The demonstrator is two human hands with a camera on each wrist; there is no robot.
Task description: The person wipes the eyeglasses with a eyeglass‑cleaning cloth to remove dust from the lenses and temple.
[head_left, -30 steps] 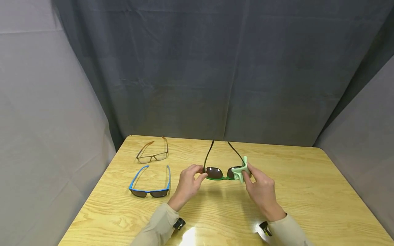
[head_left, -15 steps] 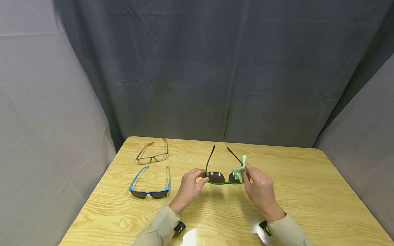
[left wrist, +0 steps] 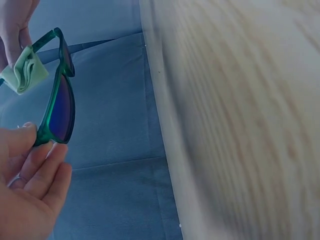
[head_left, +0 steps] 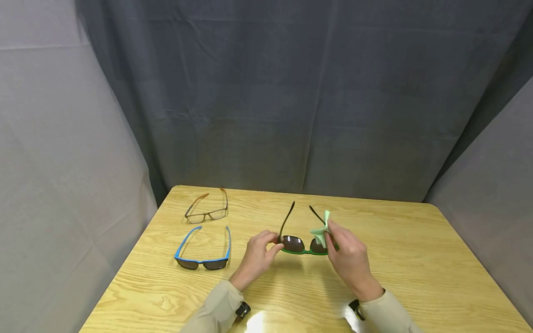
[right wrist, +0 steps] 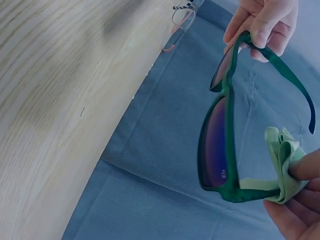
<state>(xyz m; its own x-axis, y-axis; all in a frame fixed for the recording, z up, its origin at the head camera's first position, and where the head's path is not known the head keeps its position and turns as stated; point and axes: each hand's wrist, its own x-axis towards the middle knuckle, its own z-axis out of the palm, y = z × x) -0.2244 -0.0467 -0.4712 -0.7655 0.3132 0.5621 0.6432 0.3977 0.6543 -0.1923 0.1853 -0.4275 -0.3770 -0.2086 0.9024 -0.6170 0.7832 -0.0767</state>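
Note:
Green-framed sunglasses (head_left: 293, 244) with dark lenses are held up over the table, both temple arms unfolded and pointing away from me. My left hand (head_left: 259, 254) pinches them at the left hinge corner between thumb and fingers. With thumb and fingers my right hand (head_left: 350, 254) grips a folded pale green cloth (head_left: 319, 233). In the right wrist view the cloth (right wrist: 286, 160) is wrapped round the right temple arm, a little behind the hinge; the rest of that arm is hidden there. The left wrist view shows the lens (left wrist: 62, 107) facing away from the hands.
Blue-framed sunglasses (head_left: 201, 262) lie on the wooden table (head_left: 416, 259), left of my left hand. Behind them lie thin-framed clear eyeglasses (head_left: 206, 216) with brown arm tips. A dark grey curtain (head_left: 266, 101) hangs past the far table edge, with light cloth walls (head_left: 75, 162) at the sides.
The green sunglasses have come slightly lower, toward me, and a little right in the head view. The right hand and cloth have shifted slightly left, and the cloth's folds lie differently over the right lens.

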